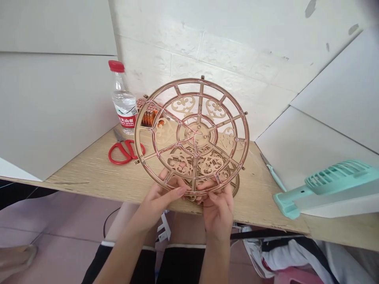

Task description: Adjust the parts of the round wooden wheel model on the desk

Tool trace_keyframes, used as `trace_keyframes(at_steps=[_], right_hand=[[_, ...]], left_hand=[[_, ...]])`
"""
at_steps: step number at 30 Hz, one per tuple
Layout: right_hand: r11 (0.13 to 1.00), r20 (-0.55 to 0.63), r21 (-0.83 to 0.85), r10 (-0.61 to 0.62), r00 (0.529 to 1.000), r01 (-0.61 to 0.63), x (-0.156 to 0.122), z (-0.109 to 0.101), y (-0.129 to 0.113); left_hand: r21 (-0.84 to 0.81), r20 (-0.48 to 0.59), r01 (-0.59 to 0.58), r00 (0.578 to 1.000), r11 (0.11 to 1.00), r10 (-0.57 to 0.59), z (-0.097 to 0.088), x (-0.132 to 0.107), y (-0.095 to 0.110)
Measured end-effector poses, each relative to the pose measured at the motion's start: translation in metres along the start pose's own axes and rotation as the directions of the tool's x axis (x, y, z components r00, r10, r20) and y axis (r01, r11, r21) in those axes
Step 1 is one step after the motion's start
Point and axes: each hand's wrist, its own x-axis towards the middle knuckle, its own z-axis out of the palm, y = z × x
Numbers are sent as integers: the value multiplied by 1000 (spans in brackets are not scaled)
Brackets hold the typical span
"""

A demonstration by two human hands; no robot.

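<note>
Fingers (180,191) of both hands curl around the lower rim of a laser-cut plywood wheel (189,81). The left hand (155,205) and the right hand (217,213) are closed on it just beside each other, holding it nearly upright above the front edge of a wooden tabletop (79,177). Its thin spokes and scrollwork look fragile (the narrow joints around the hub most of all), so squeezing harder or twisting the hands against each other could snap a spoke or spring a joint.

A second scrolled plywood disc (233,185) lies flat on the table behind and below it. If the wheel slipped, it could strike that disc and crack either piece. With the tabletop's edge so close beneath the hands, a dropped part could also go over it to the floor.

Farther back stand a red-capped water bottle (122,102) and a box of small orange cylinders (148,114) (too small to identify), both within reach of the wheel's rim if it swung left, which could tip them. Red-handled scissors (121,153) lie open near the wheel, their blades a snagging risk. A mint-green fan (334,181) sits well off to the right.
</note>
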Motion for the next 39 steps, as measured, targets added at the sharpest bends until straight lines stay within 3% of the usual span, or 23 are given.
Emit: trace_keyframes(at_steps=[4,7,18,23,29,39], right_hand=[[996,-81,83,25,996,-18,1,-1,0],[998,-152,55,40,988,-32,2,0,2],[1000,-109,-17,6,994,-8,1,3,3],[999,-33,3,48,998,-48,0,3,3],[996,-29,48,71,997,-70,0,0,4],[993,-72,-10,117,990,-118,-2,0,2]], left_hand=[[-120,-37,33,999,992,-37,-3,1,-1],[-166,-54,11,998,986,-20,-2,2,-2],[-86,-177,-69,983,994,53,6,8,-1],[-21,-41,-61,997,998,60,5,6,-2],[-56,96,-97,990,994,102,1,5,-3],[-71,56,-84,995,994,88,2,0,-2]])
